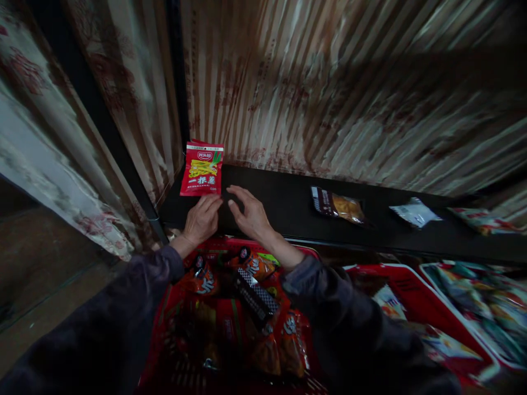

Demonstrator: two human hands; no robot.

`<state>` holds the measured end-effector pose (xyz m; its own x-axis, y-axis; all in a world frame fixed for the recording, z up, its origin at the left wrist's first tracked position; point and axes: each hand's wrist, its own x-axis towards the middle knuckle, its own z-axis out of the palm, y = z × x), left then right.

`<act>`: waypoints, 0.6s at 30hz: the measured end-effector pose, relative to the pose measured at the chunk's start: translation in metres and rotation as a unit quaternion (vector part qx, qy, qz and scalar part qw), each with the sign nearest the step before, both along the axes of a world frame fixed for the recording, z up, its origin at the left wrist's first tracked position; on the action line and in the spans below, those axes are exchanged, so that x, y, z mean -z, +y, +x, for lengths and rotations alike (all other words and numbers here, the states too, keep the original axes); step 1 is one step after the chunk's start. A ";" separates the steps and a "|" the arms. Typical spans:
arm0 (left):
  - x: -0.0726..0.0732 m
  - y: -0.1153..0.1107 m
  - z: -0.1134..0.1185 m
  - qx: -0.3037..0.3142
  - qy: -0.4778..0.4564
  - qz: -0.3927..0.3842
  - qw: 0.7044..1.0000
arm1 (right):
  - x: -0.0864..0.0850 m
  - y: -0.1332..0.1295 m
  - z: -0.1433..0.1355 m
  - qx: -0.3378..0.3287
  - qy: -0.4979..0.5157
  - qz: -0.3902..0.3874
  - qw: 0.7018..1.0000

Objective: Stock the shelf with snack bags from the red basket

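Observation:
A red snack packet with yellow strips and green leaves printed on it stands near the left end of the black shelf, its face toward me. My left hand is at the packet's lower edge, fingers stretched forward and close together; whether the fingertips touch it I cannot tell. To its right, my right hand is open, thumb apart from the fingers, with nothing in it. Beneath my wrists a red basket holds several orange snack bags and a dark packet with a checkered edge.
Farther right on the shelf lie a brown packet, a white packet and a colourful packet. Two more red baskets with packets stand at the right, one beside the other. A dark post and a patterned curtain bound the shelf.

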<state>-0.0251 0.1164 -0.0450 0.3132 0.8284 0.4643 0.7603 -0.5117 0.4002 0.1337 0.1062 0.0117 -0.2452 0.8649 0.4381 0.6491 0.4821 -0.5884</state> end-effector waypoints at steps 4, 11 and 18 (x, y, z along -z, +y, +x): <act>0.013 -0.076 0.024 0.100 0.016 -0.160 0.982 | 0.025 -0.070 0.045 -0.002 0.019 -0.089 0.996; 0.049 -0.160 0.047 0.143 0.129 -0.350 0.917 | 0.107 -0.178 0.114 0.069 0.016 -0.226 0.972; 0.052 -0.177 0.044 0.062 0.192 -0.327 0.923 | 0.129 -0.198 0.136 0.138 -0.028 -0.230 0.963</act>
